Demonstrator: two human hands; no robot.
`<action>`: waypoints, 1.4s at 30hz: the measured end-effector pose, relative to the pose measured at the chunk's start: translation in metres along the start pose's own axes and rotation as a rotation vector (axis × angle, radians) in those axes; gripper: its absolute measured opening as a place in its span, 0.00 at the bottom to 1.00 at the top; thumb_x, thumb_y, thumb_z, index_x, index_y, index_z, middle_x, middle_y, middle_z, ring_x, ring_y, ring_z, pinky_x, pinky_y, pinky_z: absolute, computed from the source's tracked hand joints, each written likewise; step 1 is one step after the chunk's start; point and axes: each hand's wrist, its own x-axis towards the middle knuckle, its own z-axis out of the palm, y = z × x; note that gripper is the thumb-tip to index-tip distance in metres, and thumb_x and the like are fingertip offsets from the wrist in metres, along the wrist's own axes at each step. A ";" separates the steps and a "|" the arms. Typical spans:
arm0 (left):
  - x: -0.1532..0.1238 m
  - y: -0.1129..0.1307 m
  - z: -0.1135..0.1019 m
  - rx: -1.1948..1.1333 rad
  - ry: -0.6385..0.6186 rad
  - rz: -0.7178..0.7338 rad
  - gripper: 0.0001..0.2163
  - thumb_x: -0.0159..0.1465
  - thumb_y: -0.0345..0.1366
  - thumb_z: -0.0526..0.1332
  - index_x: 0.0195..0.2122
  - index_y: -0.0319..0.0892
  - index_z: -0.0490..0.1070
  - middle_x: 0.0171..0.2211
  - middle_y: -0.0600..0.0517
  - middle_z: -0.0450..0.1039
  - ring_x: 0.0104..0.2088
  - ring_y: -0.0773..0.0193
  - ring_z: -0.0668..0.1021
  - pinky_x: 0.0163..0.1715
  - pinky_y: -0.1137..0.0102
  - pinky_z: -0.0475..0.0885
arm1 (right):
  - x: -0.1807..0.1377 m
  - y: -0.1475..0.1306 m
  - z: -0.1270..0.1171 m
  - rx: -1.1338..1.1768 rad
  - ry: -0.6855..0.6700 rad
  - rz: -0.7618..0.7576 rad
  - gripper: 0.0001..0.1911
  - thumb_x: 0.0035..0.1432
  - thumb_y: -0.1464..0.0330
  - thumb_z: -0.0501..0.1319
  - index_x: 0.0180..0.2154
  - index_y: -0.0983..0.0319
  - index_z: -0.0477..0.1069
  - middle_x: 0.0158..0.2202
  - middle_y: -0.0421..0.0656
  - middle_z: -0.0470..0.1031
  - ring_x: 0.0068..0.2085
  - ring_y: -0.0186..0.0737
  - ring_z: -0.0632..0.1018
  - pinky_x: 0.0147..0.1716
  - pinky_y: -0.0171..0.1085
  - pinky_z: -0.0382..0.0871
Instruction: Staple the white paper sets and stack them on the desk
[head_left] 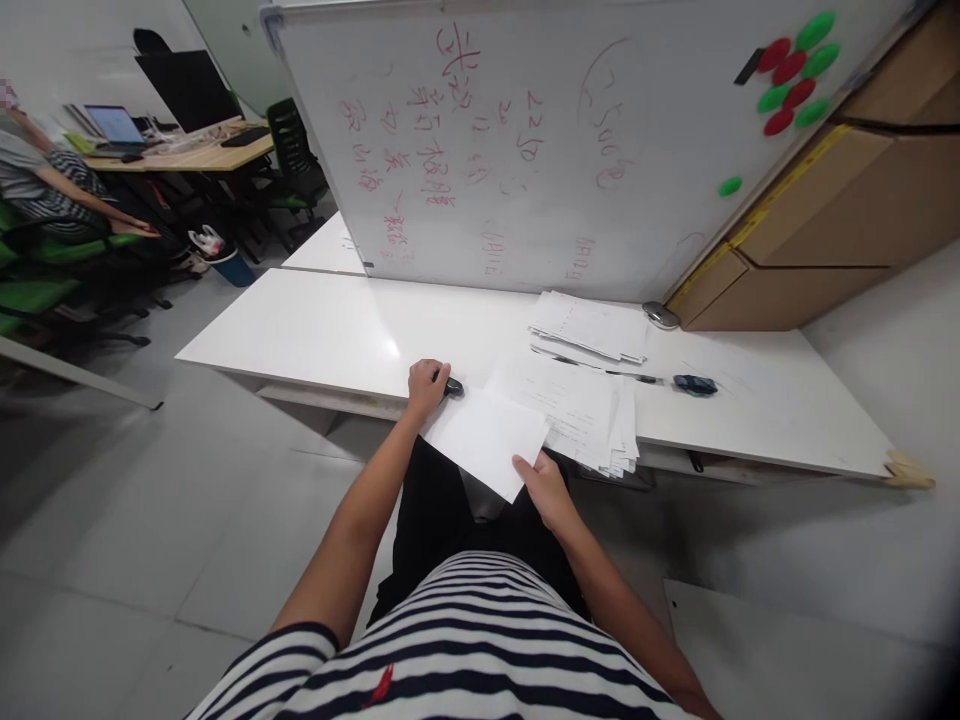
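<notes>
My left hand [427, 386] is closed around a small black stapler [453, 387] at the front edge of the desk. The stapler's end meets the upper left part of a white sheet of paper [480, 435]; whether the paper lies between its jaws cannot be made out. With thumb on top, my right hand [546, 488] grips the lower right corner of that paper, which reaches out over the desk edge. Just right of it, a loose stack of printed sheets [577, 410] lies fanned on the desk, partly under the held paper.
Behind lies another paper stack [589, 325], with a dark blue object [695, 384] and a silver mouse [661, 315] to the right. A whiteboard [480, 200] with magnets and cardboard boxes [825, 220] stand along the white desk [300, 320]. A seated person [45, 180] is at far left.
</notes>
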 end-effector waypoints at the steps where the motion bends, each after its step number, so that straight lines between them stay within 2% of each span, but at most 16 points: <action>1: 0.000 0.001 0.001 0.013 0.013 -0.013 0.18 0.67 0.46 0.47 0.27 0.46 0.69 0.35 0.49 0.73 0.44 0.59 0.71 0.49 0.61 0.62 | 0.000 -0.002 -0.002 -0.007 0.012 -0.002 0.20 0.52 0.58 0.63 0.45 0.60 0.75 0.46 0.45 0.78 0.49 0.50 0.76 0.50 0.48 0.68; 4: -0.001 0.004 0.005 0.047 0.050 -0.065 0.20 0.68 0.45 0.44 0.24 0.45 0.67 0.33 0.48 0.71 0.42 0.58 0.70 0.46 0.61 0.63 | -0.005 -0.011 -0.015 -0.028 0.074 0.000 0.19 0.51 0.59 0.63 0.44 0.61 0.75 0.44 0.45 0.79 0.47 0.51 0.77 0.48 0.47 0.69; 11: -0.002 0.005 0.010 0.053 0.104 -0.085 0.21 0.69 0.43 0.42 0.25 0.45 0.67 0.34 0.47 0.70 0.43 0.56 0.68 0.45 0.60 0.62 | -0.030 -0.034 -0.083 0.023 0.291 -0.012 0.23 0.47 0.56 0.67 0.43 0.63 0.76 0.44 0.48 0.79 0.44 0.53 0.78 0.45 0.47 0.71; 14: -0.002 0.006 0.012 0.050 0.133 -0.130 0.22 0.69 0.43 0.40 0.25 0.45 0.67 0.35 0.46 0.70 0.44 0.55 0.68 0.44 0.59 0.61 | -0.029 -0.035 -0.099 0.007 0.407 -0.056 0.26 0.48 0.55 0.66 0.45 0.65 0.75 0.45 0.50 0.78 0.46 0.53 0.78 0.46 0.48 0.71; 17: -0.003 0.007 0.014 0.065 0.158 -0.134 0.22 0.69 0.42 0.39 0.25 0.45 0.66 0.34 0.46 0.69 0.44 0.54 0.68 0.44 0.59 0.61 | -0.025 -0.031 -0.102 -0.025 0.463 -0.058 0.26 0.48 0.55 0.66 0.46 0.64 0.74 0.47 0.49 0.78 0.48 0.54 0.77 0.47 0.49 0.70; 27: -0.006 0.007 0.017 0.114 0.183 -0.121 0.19 0.69 0.40 0.41 0.27 0.45 0.67 0.36 0.45 0.69 0.47 0.54 0.67 0.48 0.59 0.59 | -0.021 -0.036 -0.093 0.056 0.368 -0.007 0.24 0.47 0.54 0.67 0.42 0.64 0.75 0.44 0.49 0.79 0.46 0.53 0.78 0.47 0.48 0.70; 32: -0.006 0.008 0.017 0.167 0.190 -0.114 0.20 0.69 0.38 0.40 0.28 0.45 0.68 0.37 0.45 0.69 0.47 0.55 0.68 0.49 0.60 0.60 | -0.015 -0.047 -0.094 0.127 0.284 -0.017 0.26 0.49 0.54 0.66 0.45 0.63 0.74 0.44 0.47 0.79 0.44 0.51 0.78 0.45 0.47 0.71; 35: -0.007 0.009 0.017 0.196 0.206 -0.112 0.19 0.68 0.38 0.41 0.28 0.45 0.69 0.37 0.45 0.70 0.47 0.54 0.68 0.48 0.60 0.60 | 0.000 -0.052 -0.100 -0.130 0.394 -0.091 0.23 0.53 0.53 0.61 0.45 0.62 0.73 0.45 0.48 0.78 0.45 0.52 0.77 0.43 0.46 0.70; 38: -0.008 0.008 0.017 0.207 0.215 -0.090 0.18 0.68 0.38 0.41 0.28 0.45 0.68 0.37 0.45 0.70 0.46 0.54 0.68 0.48 0.60 0.60 | 0.020 -0.053 -0.108 -0.627 0.571 -0.124 0.22 0.57 0.54 0.56 0.47 0.62 0.72 0.41 0.51 0.78 0.43 0.54 0.76 0.42 0.46 0.67; 40: -0.008 0.007 0.017 0.210 0.216 -0.087 0.18 0.68 0.38 0.41 0.28 0.45 0.68 0.37 0.45 0.70 0.46 0.54 0.68 0.48 0.60 0.60 | 0.033 -0.050 -0.113 -0.903 0.583 -0.101 0.22 0.59 0.57 0.54 0.49 0.63 0.70 0.38 0.52 0.77 0.42 0.54 0.76 0.42 0.47 0.65; 42: -0.007 0.007 0.017 0.215 0.213 -0.093 0.18 0.68 0.38 0.41 0.28 0.45 0.68 0.37 0.45 0.70 0.46 0.54 0.68 0.48 0.60 0.60 | 0.043 -0.045 -0.115 -1.079 0.543 -0.110 0.21 0.60 0.61 0.53 0.51 0.64 0.69 0.40 0.54 0.76 0.43 0.54 0.75 0.43 0.46 0.64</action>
